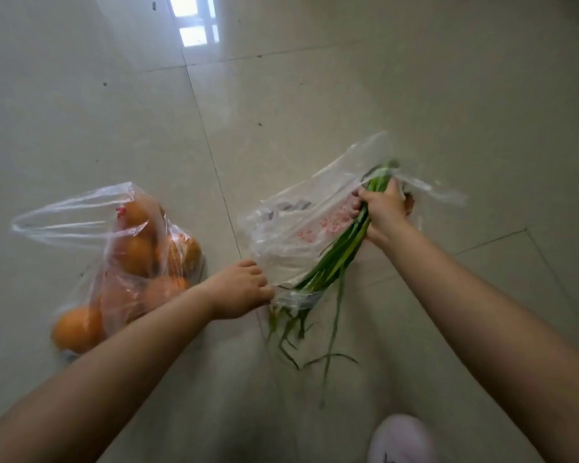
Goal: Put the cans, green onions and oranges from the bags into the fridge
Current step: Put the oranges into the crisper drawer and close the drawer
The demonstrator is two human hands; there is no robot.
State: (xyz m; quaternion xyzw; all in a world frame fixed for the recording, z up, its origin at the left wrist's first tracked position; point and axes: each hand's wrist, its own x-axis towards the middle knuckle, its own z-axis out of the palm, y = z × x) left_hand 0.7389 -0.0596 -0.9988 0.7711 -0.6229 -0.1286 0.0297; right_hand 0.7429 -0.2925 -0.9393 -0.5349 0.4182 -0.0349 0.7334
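Fingers of our right hand (383,212) are curling round a bunch of green onions (340,253), gripping the stalks near their upper end while the thin leaf tips are trailing down out of the clear plastic bag (301,228) toward the floor. Our right forearm is reaching forward and down from the lower right corner. Our left hand (239,289) is pinching the lower edge of that same bag, just where the onions are leaving it, with the left forearm stretching in from the lower left. Just beside the left wrist, a second clear bag (114,235) is lying on the floor, holding several oranges (134,253), its handles standing up loosely toward the left. We are seeing no cans in view. Both bags are sitting on pale glossy floor tiles (315,95) crossed by dark grout lines, and a bright window reflection (196,21) is shining at the top of the floor. A pale shoe (401,439) is showing at the bottom edge, blurred. Bare tile is spreading beyond the bags toward the top and right of the view.
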